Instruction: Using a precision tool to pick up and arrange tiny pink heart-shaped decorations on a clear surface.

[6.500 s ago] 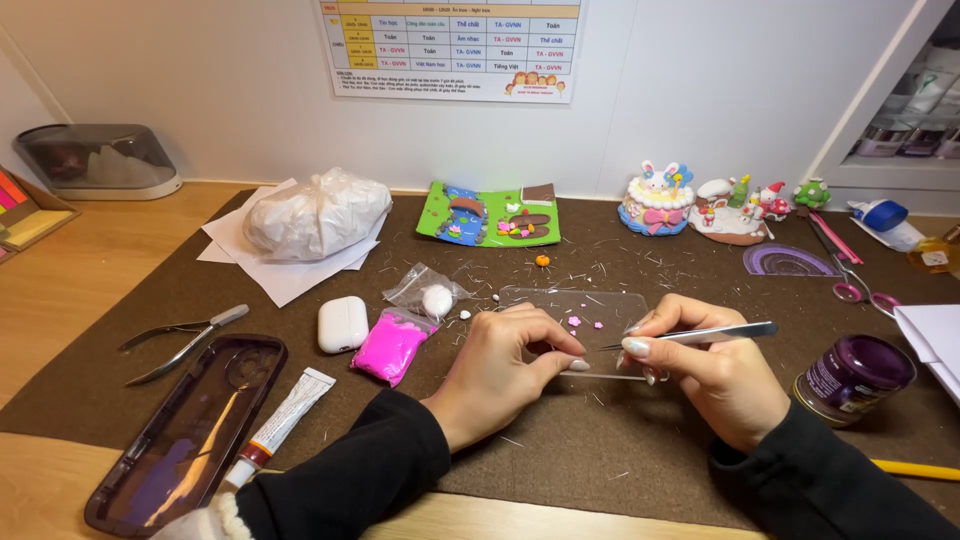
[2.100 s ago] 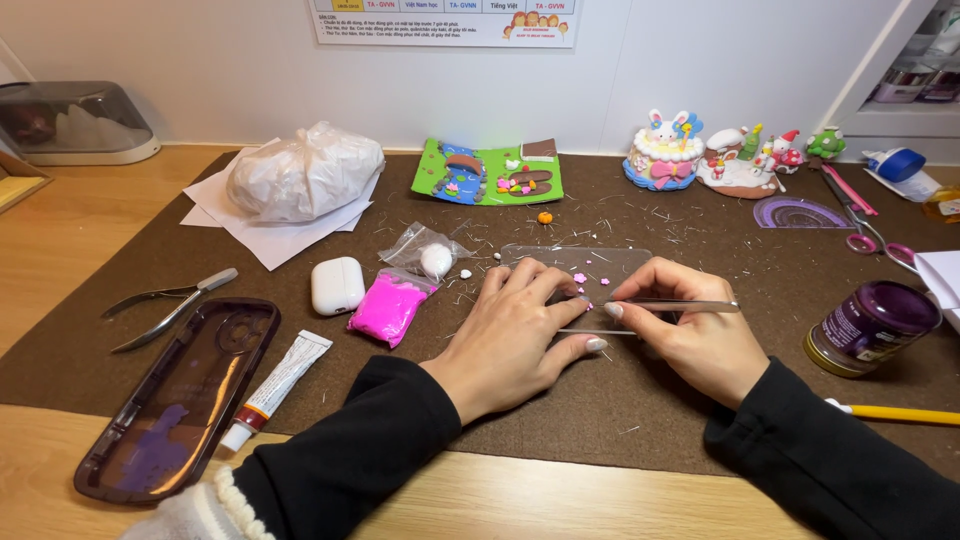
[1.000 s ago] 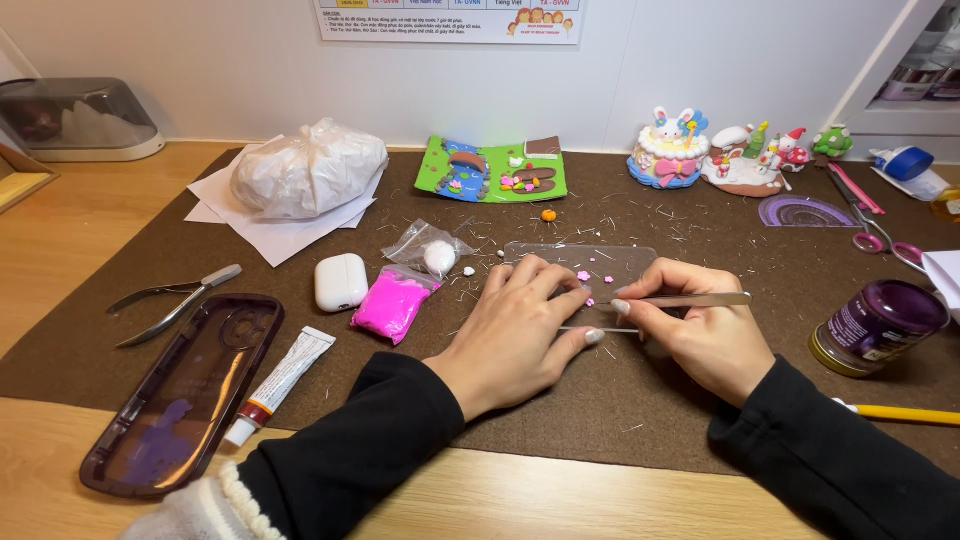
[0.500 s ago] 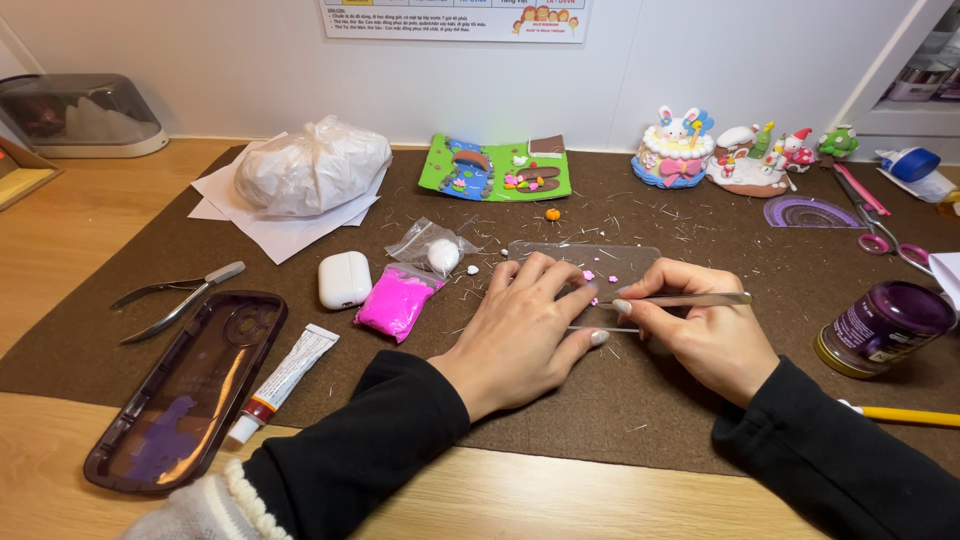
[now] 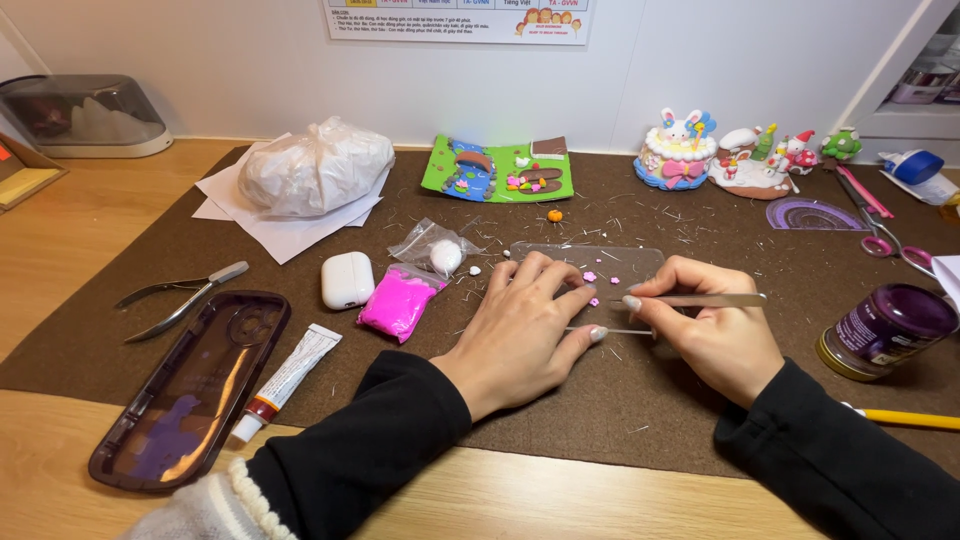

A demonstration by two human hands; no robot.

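My left hand (image 5: 520, 325) lies flat on a clear plastic sheet (image 5: 630, 262), its fingertips spread and pressing down near a few tiny pink clay bits (image 5: 590, 277). My right hand (image 5: 715, 335) pinches a thin metal tool (image 5: 712, 299) that lies level, its tip beside my left fingers. Both sleeves are black. What sits between the fingertips is too small to make out.
On the brown felt mat (image 5: 640, 400) lie a pink clay bag (image 5: 398, 303), a white earbud case (image 5: 347, 279), a glue tube (image 5: 285, 375), a purple phone case (image 5: 190, 385), pliers (image 5: 180, 297), a purple jar (image 5: 885, 330), clay figures (image 5: 680, 150) and a white bag (image 5: 315, 168).
Both hands have stayed on the sheet with only slight finger shifts. The view has drifted a little, so the things appear slightly shifted.
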